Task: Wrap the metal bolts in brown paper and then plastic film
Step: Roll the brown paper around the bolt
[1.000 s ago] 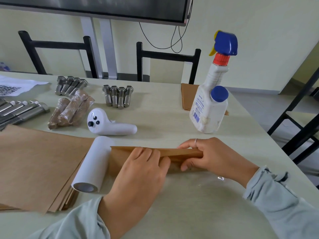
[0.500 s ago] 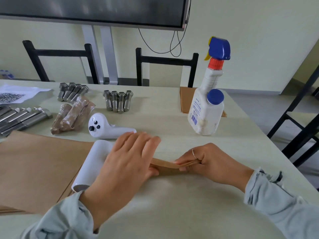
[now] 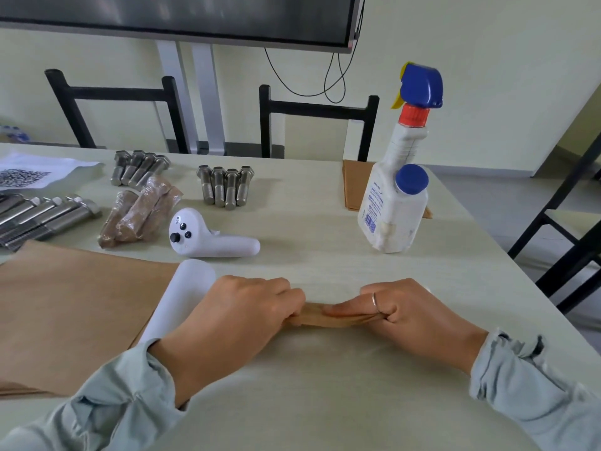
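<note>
On the table: both hands meet at the near middle, gripping one brown paper roll (image 3: pixel 328 318) that lies flat between them.
Left hand (image 3: pixel 240 315): fingers curled over the roll's left end, knuckles up, thumb tucked beneath and hidden.
Right hand (image 3: pixel 413 312): curled round the right end, with one ringed finger lying straight along the roll's top.
Roll contents: cannot tell; nothing metal shows through the paper.
Paper sheets (image 3: pixel 71 317): a flat brown stack at the left, near edge.
Film roll (image 3: pixel 177 301): white, lying on the stack's right edge, touching the left wrist.
Loose bolts: four (image 3: pixel 225 187) side by side, far middle; four more (image 3: pixel 138 167) to their left; longer ones (image 3: pixel 42 214) at the left edge.
Wrapped bundles (image 3: pixel 136 213): brown, under shiny film, between the long bolts and the controller.
Controller (image 3: pixel 208 236): white, just beyond the film roll.
Spray bottle (image 3: pixel 395 203): upright at far right, blue trigger head, standing on more brown paper (image 3: pixel 353 183).
Printed sheet (image 3: pixel 35 170): far left.
</note>
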{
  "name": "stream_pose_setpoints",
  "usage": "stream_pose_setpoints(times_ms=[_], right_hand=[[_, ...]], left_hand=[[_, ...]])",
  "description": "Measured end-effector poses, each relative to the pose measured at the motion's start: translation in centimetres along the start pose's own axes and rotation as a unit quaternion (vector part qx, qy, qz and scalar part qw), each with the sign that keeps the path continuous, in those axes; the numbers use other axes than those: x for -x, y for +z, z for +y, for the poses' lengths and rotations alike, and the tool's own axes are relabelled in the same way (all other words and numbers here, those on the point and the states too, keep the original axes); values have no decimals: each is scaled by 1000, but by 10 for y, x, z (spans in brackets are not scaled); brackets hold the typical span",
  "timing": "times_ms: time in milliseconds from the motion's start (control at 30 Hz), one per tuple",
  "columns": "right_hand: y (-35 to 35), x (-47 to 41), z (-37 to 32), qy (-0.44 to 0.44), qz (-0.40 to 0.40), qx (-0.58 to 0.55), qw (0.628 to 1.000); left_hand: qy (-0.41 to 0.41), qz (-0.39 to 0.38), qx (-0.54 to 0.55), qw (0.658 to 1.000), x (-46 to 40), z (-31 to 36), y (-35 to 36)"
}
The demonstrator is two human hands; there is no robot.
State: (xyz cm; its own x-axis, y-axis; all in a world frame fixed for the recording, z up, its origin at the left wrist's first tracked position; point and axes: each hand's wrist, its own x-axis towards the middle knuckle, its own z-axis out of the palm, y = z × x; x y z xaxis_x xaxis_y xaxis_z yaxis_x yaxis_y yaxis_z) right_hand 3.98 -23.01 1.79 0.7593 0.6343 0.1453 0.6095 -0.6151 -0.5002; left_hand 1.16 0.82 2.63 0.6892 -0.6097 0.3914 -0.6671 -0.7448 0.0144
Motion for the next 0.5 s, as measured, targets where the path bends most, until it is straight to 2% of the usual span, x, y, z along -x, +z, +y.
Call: stream_pose_setpoints(times_ms=[200, 267, 333, 400, 500], right_hand=[[-7, 5, -2, -38, -54, 128, 990], [-8, 8, -6, -67, -49, 186, 979], [-8, 10, -9, -100, -18, 216, 971], [-8, 11, -9, -122, 6, 223, 967], [-8, 7, -7, -69, -60, 264, 960]], left_hand=[[82, -21, -99, 992, 4, 5, 1], [78, -34, -96, 992, 9, 4, 2], [44, -45, -61, 996, 7, 7, 0], [-24, -87, -33, 995, -5, 15, -5], [-111, -91, 4, 990, -15, 6, 3]])
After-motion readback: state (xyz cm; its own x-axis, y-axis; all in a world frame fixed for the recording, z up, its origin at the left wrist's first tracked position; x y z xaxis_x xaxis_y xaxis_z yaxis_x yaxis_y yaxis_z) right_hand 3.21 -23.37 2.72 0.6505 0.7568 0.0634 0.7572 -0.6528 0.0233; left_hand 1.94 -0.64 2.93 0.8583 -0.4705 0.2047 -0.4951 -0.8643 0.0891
